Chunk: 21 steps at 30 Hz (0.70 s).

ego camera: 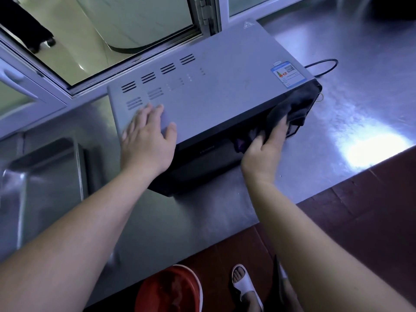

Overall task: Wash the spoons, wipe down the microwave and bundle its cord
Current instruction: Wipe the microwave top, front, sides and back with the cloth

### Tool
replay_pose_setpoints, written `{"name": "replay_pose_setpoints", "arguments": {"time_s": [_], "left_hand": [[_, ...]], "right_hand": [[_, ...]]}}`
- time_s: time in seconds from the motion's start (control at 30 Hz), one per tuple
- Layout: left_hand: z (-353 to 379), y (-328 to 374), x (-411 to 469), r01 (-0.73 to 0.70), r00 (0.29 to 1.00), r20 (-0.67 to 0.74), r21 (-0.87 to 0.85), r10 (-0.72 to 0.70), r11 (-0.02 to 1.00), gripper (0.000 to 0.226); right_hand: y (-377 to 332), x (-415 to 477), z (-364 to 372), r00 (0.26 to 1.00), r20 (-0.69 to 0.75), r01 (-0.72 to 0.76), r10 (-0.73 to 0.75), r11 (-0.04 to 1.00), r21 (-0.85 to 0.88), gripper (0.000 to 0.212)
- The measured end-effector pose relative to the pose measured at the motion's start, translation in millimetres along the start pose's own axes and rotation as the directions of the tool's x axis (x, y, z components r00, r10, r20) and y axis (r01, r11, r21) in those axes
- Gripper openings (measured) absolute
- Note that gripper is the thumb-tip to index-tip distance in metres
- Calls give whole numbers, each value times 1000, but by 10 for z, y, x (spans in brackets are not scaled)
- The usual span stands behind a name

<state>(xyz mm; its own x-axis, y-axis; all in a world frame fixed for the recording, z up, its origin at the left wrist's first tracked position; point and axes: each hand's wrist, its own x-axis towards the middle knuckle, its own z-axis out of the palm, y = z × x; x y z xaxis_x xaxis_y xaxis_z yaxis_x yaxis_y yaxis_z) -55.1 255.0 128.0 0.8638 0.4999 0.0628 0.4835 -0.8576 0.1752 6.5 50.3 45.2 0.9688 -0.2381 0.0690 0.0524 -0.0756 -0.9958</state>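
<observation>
Microwave, boxy, pale grey sheet-metal casing with a glossy black front (209,93), sits angled on the brushed stainless-steel counter (351,104), back edge near the white-framed window (209,16). Casing top is flat and matte, with rows of punched slot vents toward its left side, a blue-and-white rectangular label sticker (288,74) at the right front corner, and a small triangle mark at the far corner. Left hand (147,140) lies flat on the casing's near-left corner, fingers spread wide, palm down, gripping nothing. Right hand (264,152) is closed around a dark grey, crumpled soft cloth (292,106), pressing it against the upper right part of the black front; the cloth bunches into folds over the corner. Thin black rubbery cord (326,67) loops out behind the microwave's right side, lying loose on the counter, not bundled. Rectangular stainless-steel sink basin (42,174) with rounded corners sits left of the microwave, recessed in the counter. No spoons show in view. Below the counter edge: dark red tiled floor (364,208), a round red plastic basin (168,289), and a foot in a white moulded slide sandal (245,285). Strong glare patch on the counter at right.
</observation>
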Motion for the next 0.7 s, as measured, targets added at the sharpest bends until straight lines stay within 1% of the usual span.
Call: {"name": "replay_pose_setpoints", "arguments": {"time_s": [0.07, 0.13, 0.2, 0.3, 0.4, 0.47, 0.5, 0.57, 0.63, 0.7], "left_hand": [[0, 0, 3, 2, 1000, -6, -1, -2, 1000, 59], [4, 5, 3, 5, 1000, -7, -4, -5, 1000, 59], [12, 3, 4, 3, 1000, -11, -3, -3, 1000, 59], [17, -7, 4, 0, 1000, -13, -8, 0, 1000, 59], [7, -7, 2, -7, 1000, -3, -7, 7, 1000, 59], [0, -3, -3, -6, 1000, 5, -8, 6, 1000, 60], [-2, -5, -2, -7, 1000, 5, -7, 7, 1000, 60], [-7, -8, 2, -12, 1000, 3, -5, 12, 1000, 60], [-5, -9, -4, -11, 1000, 2, -1, 11, 1000, 60], [-3, -10, 0, -8, 1000, 5, -1, 8, 1000, 60]], "right_hand": [[56, -228, 155, 999, 40, -22, 23, 999, -26, 66], [85, -508, 330, 992, 90, -83, 88, 995, -61, 65], [88, -800, 483, 983, 149, -97, 110, 991, -92, 65], [87, -1105, 551, 959, 276, -42, 68, 994, -97, 66], [145, -1059, 401, 945, 328, 5, 15, 998, -60, 68], [145, -922, 280, 953, 304, 35, -20, 998, -46, 67], [128, -823, 249, 965, 264, 20, -6, 999, -48, 66], [46, -568, 219, 988, 139, -58, 63, 997, -41, 65], [2, -292, 188, 992, 23, -124, 124, 992, 6, 65], [17, -41, 123, 987, -46, -153, 153, 988, 5, 66]]}}
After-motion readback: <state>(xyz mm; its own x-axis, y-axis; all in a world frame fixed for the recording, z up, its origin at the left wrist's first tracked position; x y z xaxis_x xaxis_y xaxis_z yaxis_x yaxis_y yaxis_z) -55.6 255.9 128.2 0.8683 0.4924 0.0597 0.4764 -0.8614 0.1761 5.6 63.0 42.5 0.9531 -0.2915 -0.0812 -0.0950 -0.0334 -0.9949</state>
